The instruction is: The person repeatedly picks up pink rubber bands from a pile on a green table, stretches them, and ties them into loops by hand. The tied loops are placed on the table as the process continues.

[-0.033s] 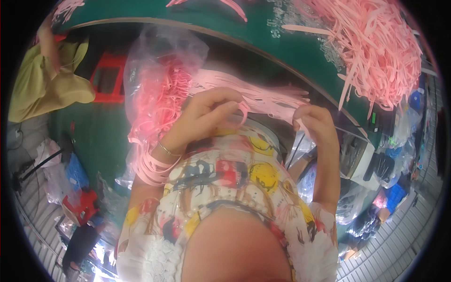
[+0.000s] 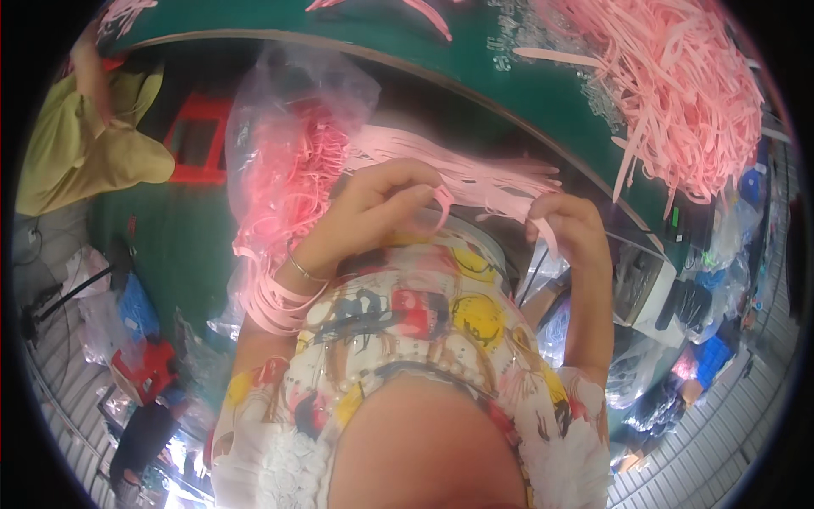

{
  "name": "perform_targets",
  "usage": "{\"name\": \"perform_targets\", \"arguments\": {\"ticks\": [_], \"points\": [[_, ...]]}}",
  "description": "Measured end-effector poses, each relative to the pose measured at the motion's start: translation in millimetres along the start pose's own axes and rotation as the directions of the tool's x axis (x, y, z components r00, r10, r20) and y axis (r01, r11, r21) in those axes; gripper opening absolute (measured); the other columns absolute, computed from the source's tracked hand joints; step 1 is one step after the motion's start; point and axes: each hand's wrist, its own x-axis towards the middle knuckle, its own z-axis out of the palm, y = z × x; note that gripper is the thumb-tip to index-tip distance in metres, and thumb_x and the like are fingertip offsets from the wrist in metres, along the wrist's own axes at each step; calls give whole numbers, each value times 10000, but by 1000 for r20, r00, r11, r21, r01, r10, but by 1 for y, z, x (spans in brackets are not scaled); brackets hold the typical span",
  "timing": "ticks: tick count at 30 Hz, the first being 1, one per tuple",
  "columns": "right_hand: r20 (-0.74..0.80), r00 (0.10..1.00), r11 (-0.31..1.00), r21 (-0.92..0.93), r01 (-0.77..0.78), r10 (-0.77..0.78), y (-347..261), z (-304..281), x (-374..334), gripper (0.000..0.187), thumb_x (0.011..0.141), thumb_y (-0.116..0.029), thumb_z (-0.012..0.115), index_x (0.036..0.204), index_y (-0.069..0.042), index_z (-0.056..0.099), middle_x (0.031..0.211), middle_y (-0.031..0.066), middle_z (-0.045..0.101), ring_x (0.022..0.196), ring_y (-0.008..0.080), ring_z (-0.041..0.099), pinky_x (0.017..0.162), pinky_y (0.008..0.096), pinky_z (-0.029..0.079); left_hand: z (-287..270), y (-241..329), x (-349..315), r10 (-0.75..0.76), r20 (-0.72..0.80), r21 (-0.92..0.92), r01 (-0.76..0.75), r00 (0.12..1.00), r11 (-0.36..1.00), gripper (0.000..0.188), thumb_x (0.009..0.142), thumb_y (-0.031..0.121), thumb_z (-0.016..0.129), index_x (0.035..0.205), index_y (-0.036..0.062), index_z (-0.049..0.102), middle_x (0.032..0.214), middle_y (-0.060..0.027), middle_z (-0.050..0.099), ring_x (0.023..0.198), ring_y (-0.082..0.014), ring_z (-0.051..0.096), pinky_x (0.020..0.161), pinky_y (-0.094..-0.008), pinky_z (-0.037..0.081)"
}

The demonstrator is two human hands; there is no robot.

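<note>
In front of my body, my left hand point(image 2: 377, 204) pinches the curled end of a pink strap point(image 2: 442, 209) between thumb and fingers. Several thin pink straps loop round my left wrist by a bracelet. To the right, my right hand point(image 2: 566, 222) is closed on a pink strap whose short end hangs below the fingers. Just beyond both hands lies a bundle of long pale pink straps point(image 2: 441, 157) across my lap. Beside my left forearm stands a clear plastic bag point(image 2: 254, 127) filled with brighter pink straps point(image 2: 309, 170).
A green table point(image 2: 475, 85) curves across the far side, bearing a large heap of pink straps point(image 2: 687, 102) and small clear clips point(image 2: 509, 38). Red stools point(image 2: 199, 140) stand to the left near a person in yellow-green clothing point(image 2: 93, 153). Plastic bags and boxes crowd the right.
The pink strap end in my left hand has turned slightly, and the strap end under my right fingers has shifted a little. Both hands otherwise keep their places.
</note>
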Motion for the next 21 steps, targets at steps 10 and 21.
{"name": "perform_targets", "arguments": {"ticks": [10,21], "points": [[59,992,978,-170,120,-112,4,78,49,101,897,-81,596,924,12,624,829,32,583,770,99,540,719,241,434,-3,6,-21,-65,39,-233,72,997,970,143,939,115,537,985,-1,608,908,-34,618,872,-94,576,777,-248,462],[-26,983,977,-107,-185,183,-1,91,63,145,922,-145,593,904,-9,642,659,-49,531,555,14,423,500,177,322,-16,5,-29,-64,-10,-218,60,998,974,143,929,93,512,969,-4,610,905,-37,614,841,-102,581,747,-246,469]]}}
